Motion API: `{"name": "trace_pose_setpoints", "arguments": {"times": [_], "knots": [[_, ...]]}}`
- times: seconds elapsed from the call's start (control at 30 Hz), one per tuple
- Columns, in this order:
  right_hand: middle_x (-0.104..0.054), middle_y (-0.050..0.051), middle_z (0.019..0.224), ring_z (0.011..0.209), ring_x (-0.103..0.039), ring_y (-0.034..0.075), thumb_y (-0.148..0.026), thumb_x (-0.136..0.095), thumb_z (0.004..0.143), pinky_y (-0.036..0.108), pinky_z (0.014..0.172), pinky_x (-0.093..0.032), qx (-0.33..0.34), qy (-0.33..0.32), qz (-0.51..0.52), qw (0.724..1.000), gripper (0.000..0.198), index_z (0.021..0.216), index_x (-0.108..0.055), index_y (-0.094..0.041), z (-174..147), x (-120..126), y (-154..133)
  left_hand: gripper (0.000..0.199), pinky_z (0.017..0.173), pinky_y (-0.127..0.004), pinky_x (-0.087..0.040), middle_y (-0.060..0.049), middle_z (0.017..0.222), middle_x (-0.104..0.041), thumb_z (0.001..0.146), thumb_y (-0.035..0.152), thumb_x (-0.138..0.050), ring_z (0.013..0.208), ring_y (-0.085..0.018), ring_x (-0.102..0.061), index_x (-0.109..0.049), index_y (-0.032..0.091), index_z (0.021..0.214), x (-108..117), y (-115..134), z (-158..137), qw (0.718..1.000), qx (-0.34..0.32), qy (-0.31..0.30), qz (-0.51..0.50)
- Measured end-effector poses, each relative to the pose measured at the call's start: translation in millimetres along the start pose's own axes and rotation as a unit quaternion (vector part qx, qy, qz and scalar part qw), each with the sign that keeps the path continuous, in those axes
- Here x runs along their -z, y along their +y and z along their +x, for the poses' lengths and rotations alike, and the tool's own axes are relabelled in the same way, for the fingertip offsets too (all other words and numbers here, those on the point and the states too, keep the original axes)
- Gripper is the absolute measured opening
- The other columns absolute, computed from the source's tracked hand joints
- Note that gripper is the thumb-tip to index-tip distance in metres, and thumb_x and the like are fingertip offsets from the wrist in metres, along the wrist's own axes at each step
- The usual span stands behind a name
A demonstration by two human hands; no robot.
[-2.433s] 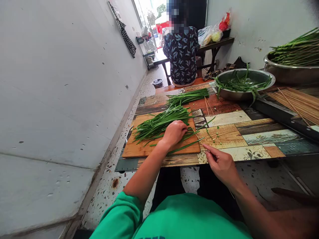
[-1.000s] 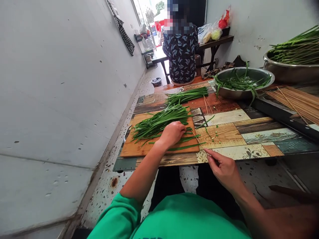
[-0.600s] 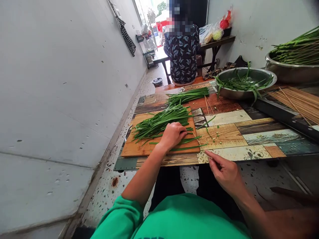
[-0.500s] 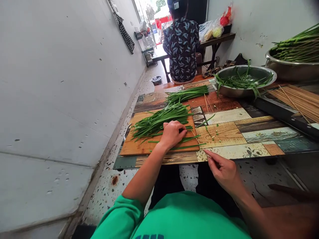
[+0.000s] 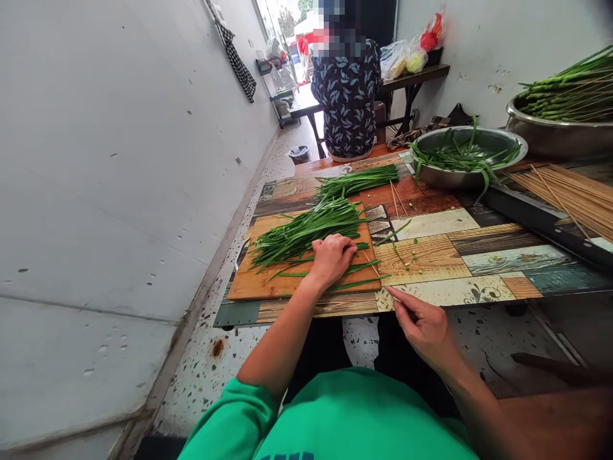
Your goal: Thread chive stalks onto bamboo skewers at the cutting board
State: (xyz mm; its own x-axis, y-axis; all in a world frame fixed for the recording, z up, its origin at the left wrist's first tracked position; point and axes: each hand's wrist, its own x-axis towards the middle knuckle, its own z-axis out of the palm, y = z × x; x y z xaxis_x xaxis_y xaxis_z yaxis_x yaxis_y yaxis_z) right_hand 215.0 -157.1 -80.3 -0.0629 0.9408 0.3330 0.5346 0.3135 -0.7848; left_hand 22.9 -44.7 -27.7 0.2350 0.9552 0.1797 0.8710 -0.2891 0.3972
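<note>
Little has shifted — your right hand (image 5: 424, 326) keeps its fingers pinched on the bamboo skewer (image 5: 372, 264), still angled far-left toward the chives (image 5: 363, 245); your left hand's (image 5: 330, 262) grip — hidden, can't tell.

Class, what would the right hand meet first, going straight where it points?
Probably the right edge of the brown rectangular wooden cutting board, or the thin green leaf overhanging it; depth is unclear.

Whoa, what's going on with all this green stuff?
A person's right hand pinches a thin wooden skewer that points toward the left hand, which is bent over a few chives on a wooden cutting board. A big chive pile lies there too; another bunch lies farther back on the table.
</note>
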Motion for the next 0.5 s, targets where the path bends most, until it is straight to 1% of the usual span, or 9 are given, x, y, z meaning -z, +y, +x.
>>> {"name": "trace_pose_setpoints", "arguments": {"times": [0.2,0.33,0.5], "knots": [[-0.072,0.007,0.104,0.088,-0.07,0.016,-0.025,-0.049,0.087,0.022,0.078,-0.056,-0.011,-0.009,0.005,1.0,0.034,0.113,-0.067,-0.013,0.3,1.6,-3.9,0.016,0.08,-0.034,-0.028,-0.001,0.091,-0.068,0.087,0.026,-0.054,0.094,-0.017,-0.058,-0.067,0.021,0.08,-1.8,-1.2,0.0,1.0,0.002,0.006,-0.007],[-0.072,0.006,0.102,0.087,-0.07,0.016,-0.024,-0.048,0.087,0.022,0.077,-0.056,-0.004,-0.004,0.002,1.0,0.034,0.113,-0.067,-0.014,0.5,2.0,-6.0,0.016,0.081,-0.034,-0.028,-0.001,0.091,-0.068,0.087,0.027,-0.054,0.094,-0.018,-0.058,-0.068,0.021,0.081,-2.6,-2.1,-0.7,1.0,-0.007,0.006,-0.01],[-0.073,0.008,0.101,0.085,-0.071,0.017,-0.023,-0.048,0.087,0.022,0.075,-0.056,0.001,-0.002,-0.011,1.0,0.034,0.112,-0.068,-0.012,2.1,1.2,-7.7,0.016,0.081,-0.035,-0.028,-0.001,0.093,-0.069,0.087,0.027,-0.053,0.095,-0.017,-0.058,-0.068,0.021,0.082,-2.6,-1.9,-0.6,1.0,-0.006,0.006,-0.015]]}}
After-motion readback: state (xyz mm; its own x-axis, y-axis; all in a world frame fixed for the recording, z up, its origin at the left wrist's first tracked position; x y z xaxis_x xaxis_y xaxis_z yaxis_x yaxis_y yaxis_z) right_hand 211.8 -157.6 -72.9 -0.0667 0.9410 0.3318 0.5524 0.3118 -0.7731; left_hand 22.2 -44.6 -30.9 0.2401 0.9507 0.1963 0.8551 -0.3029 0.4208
